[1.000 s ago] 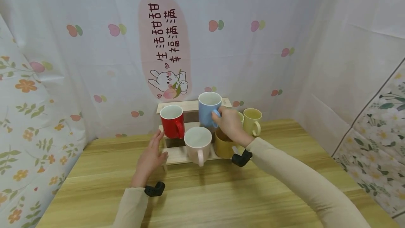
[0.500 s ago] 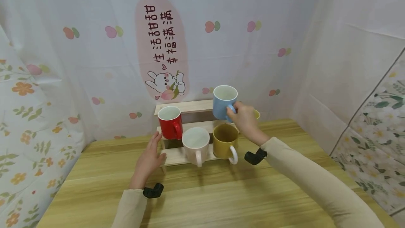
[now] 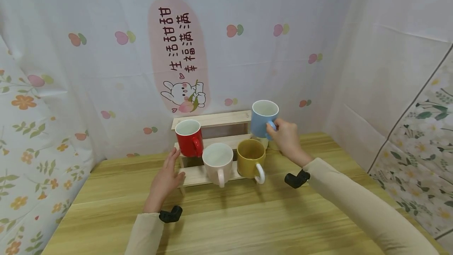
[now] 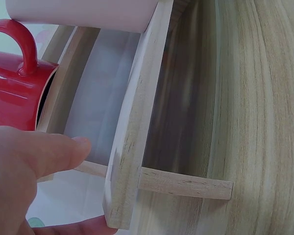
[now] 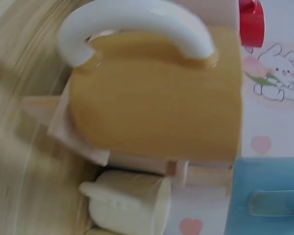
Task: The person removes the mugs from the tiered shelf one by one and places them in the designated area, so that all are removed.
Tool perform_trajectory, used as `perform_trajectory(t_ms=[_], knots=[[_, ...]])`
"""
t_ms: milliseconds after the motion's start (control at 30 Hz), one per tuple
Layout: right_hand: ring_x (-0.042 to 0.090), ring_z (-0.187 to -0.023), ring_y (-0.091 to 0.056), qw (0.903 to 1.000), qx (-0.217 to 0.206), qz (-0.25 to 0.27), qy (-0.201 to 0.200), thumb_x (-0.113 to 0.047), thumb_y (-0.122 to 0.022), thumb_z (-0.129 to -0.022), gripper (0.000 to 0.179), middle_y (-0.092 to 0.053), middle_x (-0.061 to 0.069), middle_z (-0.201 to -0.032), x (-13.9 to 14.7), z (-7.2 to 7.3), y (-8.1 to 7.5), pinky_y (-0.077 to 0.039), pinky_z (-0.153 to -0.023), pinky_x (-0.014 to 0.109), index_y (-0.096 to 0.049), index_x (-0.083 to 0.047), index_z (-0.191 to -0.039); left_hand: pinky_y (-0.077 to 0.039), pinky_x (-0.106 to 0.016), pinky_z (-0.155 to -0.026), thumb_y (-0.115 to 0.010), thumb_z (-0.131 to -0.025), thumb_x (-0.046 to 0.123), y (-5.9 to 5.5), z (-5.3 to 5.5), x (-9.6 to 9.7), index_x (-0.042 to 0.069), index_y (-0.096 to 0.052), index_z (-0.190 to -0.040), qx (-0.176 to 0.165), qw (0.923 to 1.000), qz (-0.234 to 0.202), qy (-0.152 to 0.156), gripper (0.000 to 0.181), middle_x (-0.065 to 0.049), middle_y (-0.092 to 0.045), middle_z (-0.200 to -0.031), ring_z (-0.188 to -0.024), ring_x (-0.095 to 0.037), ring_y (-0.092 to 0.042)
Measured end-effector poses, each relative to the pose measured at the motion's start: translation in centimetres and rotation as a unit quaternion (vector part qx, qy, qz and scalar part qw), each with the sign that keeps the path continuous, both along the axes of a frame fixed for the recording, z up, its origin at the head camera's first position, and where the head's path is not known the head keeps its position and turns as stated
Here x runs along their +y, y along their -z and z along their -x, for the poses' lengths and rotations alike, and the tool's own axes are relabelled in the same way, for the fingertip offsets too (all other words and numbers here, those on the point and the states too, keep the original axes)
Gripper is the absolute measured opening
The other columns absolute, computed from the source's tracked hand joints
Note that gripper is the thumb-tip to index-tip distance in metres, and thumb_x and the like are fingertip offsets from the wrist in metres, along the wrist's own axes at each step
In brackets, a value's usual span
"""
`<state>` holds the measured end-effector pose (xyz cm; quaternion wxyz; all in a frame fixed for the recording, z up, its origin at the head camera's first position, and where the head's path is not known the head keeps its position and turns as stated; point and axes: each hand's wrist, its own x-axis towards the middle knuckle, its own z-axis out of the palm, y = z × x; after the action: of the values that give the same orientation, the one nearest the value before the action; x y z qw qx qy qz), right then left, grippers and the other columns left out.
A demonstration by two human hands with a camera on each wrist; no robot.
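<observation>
My right hand (image 3: 288, 141) grips the handle of a light blue mug (image 3: 260, 125), upright and raised just beyond the right end of a tiered wooden rack (image 3: 212, 120). My left hand (image 3: 165, 184) is at the rack's left end with its fingers extended, and a fingertip touches the end of the front board (image 4: 123, 181) in the left wrist view. A red mug (image 3: 187, 144) stands on the middle tier. On the front tier are a pale pink mug (image 3: 215, 168) and a mustard mug (image 3: 247, 165) with a white handle.
Behind the blue mug, a pale yellow mug (image 5: 130, 200) stands right of the rack, with another one partly hidden beside it. The rack stands on a wood-grain table (image 3: 226, 223). A printed curtain (image 3: 219, 66) hangs close behind.
My right hand has carried the blue mug from above the rack rightward past its end, raising it, then lowering it slightly. My left hand has stayed at the rack.
</observation>
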<state>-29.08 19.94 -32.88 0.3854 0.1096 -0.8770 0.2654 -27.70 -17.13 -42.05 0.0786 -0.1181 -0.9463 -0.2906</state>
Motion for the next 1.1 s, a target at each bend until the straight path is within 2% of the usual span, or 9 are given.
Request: perform_trajectory(t_ms=[167, 433, 700, 967, 1100], knots=[[0.015, -0.048, -0.042, 0.9999, -0.012, -0.003, 0.008, -0.006, -0.065, -0.083, 0.024, -0.051, 0.008, -0.054, 1.2, -0.1, 0.8, -0.031, -0.042, 0.02, -0.053, 0.0, -0.063, -0.054, -0.047, -0.075, -0.064, -0.088, 0.015, 0.0, 0.0, -0.1, 0.006, -0.025, -0.15, 0.005, 1.0, -0.001, -0.001, 0.074, -0.012, -0.017, -0.159, -0.106, -0.041, -0.061], [0.011, -0.044, -0.042, 0.999, -0.034, -0.02, 0.021, -0.007, -0.065, -0.084, 0.025, -0.051, 0.007, -0.052, 2.7, -0.3, 2.7, -0.03, -0.039, 0.018, -0.052, -0.002, -0.063, -0.053, -0.051, -0.081, -0.064, -0.088, 0.014, 0.0, 0.0, -0.3, 0.005, -0.025, -0.15, 0.006, 1.0, -0.001, -0.004, 0.074, -0.012, -0.016, -0.159, -0.109, -0.042, -0.06], [0.011, -0.043, -0.035, 0.9988, -0.021, -0.039, 0.019, -0.007, -0.065, -0.083, 0.029, -0.042, 0.002, -0.048, 3.6, -0.2, 4.0, -0.026, -0.04, 0.02, -0.047, -0.004, -0.06, -0.053, -0.049, -0.08, -0.064, -0.088, 0.016, -0.2, 0.1, 0.0, 0.007, -0.024, -0.15, -0.003, 1.0, -0.003, -0.007, 0.075, -0.01, -0.015, -0.16, -0.113, -0.041, -0.058], [0.014, -0.044, -0.036, 0.9974, -0.037, -0.042, 0.045, -0.009, -0.066, -0.082, 0.032, -0.042, 0.002, -0.048, 4.4, -0.2, 6.0, -0.027, -0.041, 0.024, -0.044, -0.007, -0.059, -0.051, -0.035, -0.062, -0.065, -0.088, 0.016, 0.2, 0.2, 0.1, 0.007, -0.025, -0.15, 0.0, 1.0, -0.003, -0.008, 0.074, -0.008, -0.016, -0.16, -0.097, -0.037, -0.064], [0.014, -0.044, -0.036, 0.9974, -0.035, -0.044, 0.046, -0.009, -0.066, -0.082, 0.032, -0.042, 0.002, -0.049, 4.6, -0.2, 6.6, -0.028, -0.041, 0.025, -0.045, -0.007, -0.059, -0.052, -0.036, -0.064, -0.065, -0.088, 0.015, 0.3, 0.2, 0.1, 0.007, -0.025, -0.15, 0.001, 1.0, -0.005, -0.008, 0.075, -0.009, -0.016, -0.16, -0.102, -0.038, -0.063]])
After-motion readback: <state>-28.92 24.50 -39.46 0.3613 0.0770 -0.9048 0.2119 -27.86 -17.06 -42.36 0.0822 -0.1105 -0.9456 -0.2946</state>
